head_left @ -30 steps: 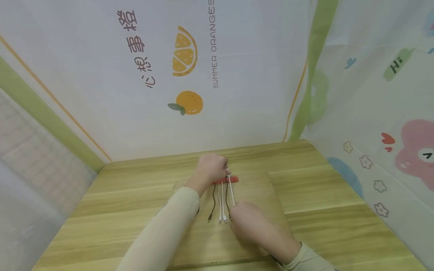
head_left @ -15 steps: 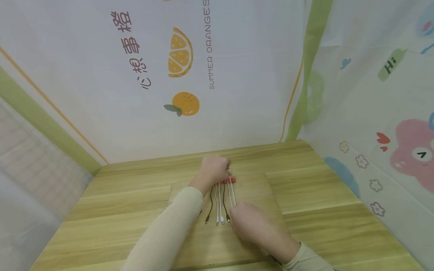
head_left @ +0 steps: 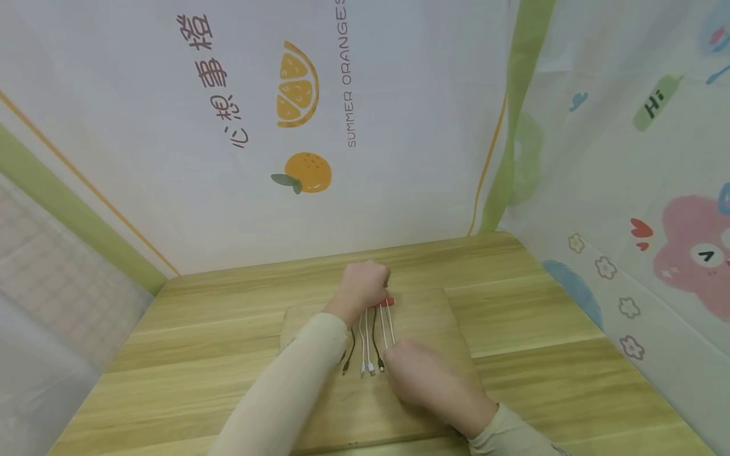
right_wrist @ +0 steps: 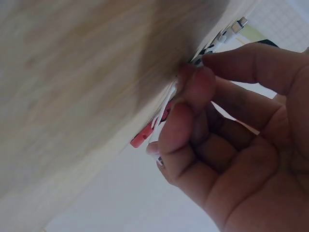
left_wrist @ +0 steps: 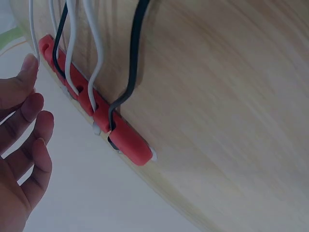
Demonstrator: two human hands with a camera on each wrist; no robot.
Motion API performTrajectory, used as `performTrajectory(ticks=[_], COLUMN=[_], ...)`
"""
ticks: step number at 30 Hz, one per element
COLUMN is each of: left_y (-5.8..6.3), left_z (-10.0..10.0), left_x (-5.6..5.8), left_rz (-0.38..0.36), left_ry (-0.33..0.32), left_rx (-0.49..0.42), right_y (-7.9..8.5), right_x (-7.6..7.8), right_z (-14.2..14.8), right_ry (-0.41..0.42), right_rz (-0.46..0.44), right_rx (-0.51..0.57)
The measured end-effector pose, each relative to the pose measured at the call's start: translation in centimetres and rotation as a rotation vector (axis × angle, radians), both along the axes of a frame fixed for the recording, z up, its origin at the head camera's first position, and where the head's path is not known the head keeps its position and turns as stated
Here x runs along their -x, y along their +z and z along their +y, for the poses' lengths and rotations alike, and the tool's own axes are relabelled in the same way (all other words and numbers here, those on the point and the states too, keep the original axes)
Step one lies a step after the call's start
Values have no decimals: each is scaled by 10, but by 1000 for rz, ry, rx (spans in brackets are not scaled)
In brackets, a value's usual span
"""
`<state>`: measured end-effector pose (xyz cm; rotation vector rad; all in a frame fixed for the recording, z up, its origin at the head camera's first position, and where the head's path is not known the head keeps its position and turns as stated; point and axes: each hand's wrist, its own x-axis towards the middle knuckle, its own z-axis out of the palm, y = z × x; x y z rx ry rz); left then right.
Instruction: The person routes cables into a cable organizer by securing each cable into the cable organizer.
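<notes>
A red cable organizer (left_wrist: 133,145) lies along the far edge of the wooden board (head_left: 371,411), with black and white charging cables in its slots. My left hand (head_left: 367,283) is over the organizer, pinching a white cable (left_wrist: 33,29) near the slotted end; its other fingers are loosely bent. Nearer the body, my right hand (head_left: 419,373) has its fingers curled on white cable (right_wrist: 165,107). Two white strands run between this hand and the organizer. The held ends are hidden by the right fingers. Left of that hand, black cable (head_left: 376,342) and white cable (head_left: 362,342) hang free of both hands.
Beneath the board is a wood-grain table (head_left: 547,316). A white printed curtain (head_left: 399,190) stands behind it, and another printed sheet (head_left: 604,158) closes the right side. Cable connectors (head_left: 371,368) lie on the board beside the right hand.
My left hand has shifted slightly right along the organizer. A second white strand has come into sight between the hands. The right hand stays low, and the head view has turned slightly.
</notes>
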<state>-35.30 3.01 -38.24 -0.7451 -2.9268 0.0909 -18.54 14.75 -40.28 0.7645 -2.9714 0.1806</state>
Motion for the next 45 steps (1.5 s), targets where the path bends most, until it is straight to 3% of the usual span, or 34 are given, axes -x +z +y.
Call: performTrajectory(ticks=[15, 26, 39, 45], left_y=[-8, -5, -9, -10], left_z=[6, 5, 7, 8], left_x=[4, 2, 6, 6], left_rz=[-12, -72, -91, -110], left_ry=[50, 150, 169, 174], left_rx=[-28, -109, -126, -73], right_y=[3, 6, 7, 8], right_x=[3, 6, 8, 5], right_z=[-1, -4, -6, -6], right_ry=[15, 31, 39, 27], right_rz=[-9, -7, -47, -82], right_rx=[-12, -29, -40, -32])
